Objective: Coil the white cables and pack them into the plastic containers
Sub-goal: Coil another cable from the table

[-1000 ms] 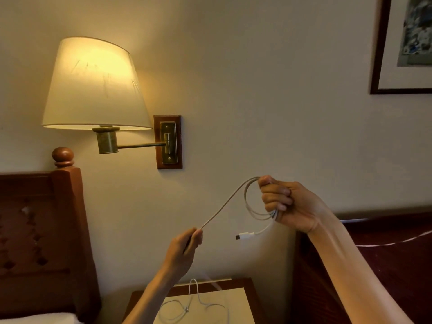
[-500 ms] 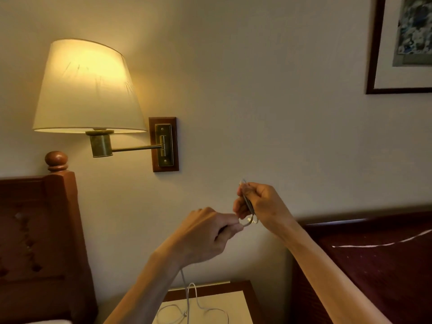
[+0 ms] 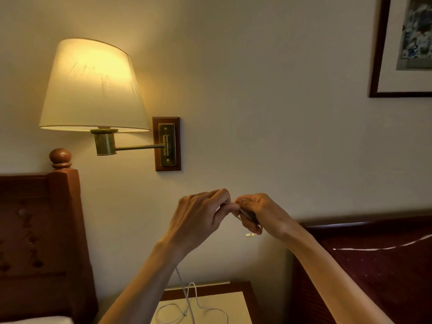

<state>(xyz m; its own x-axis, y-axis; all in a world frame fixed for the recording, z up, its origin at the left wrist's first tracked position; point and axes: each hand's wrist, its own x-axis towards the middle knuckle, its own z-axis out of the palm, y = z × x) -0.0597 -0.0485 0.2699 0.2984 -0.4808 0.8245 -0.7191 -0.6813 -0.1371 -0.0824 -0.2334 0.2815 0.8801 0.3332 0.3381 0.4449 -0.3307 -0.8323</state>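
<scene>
Two hands, left hand [image 3: 198,220] and right hand [image 3: 261,213], pinch one white cable [image 3: 187,298].

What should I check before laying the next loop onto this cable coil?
1. Right hand grips the coil: ok.
2. Left hand pinches the white cable at the coil: ok.
3. Connector end hangs free below the right hand: ok.
4. Slack trails untangled to the nightstand: cannot tell, it loops loosely there.
5. Plastic container within reach: cannot tell, none in view.
</scene>
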